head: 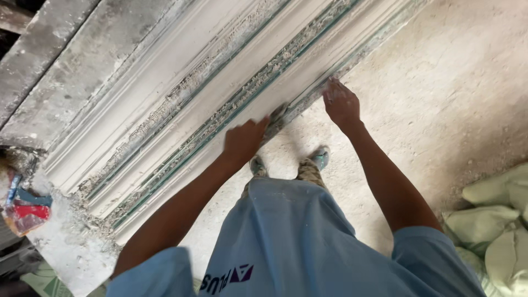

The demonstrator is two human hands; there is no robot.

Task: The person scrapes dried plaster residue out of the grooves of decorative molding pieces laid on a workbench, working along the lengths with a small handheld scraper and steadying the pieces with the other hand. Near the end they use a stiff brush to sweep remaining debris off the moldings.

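A dusty plaster-strewn floor [440, 99] is seen. A long white plaster cornice moulding [220, 104] lies on it; at its near edge the left hand [245, 140] is curled, the right hand [341, 103] pressed flat, steadying it.

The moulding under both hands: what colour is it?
White moulding with greenish, crusted grooves; head view.

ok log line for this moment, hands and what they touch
left hand: fist on mould edge | right hand: fingertips on mould edge | sacks: floor, right | holding nothing visible
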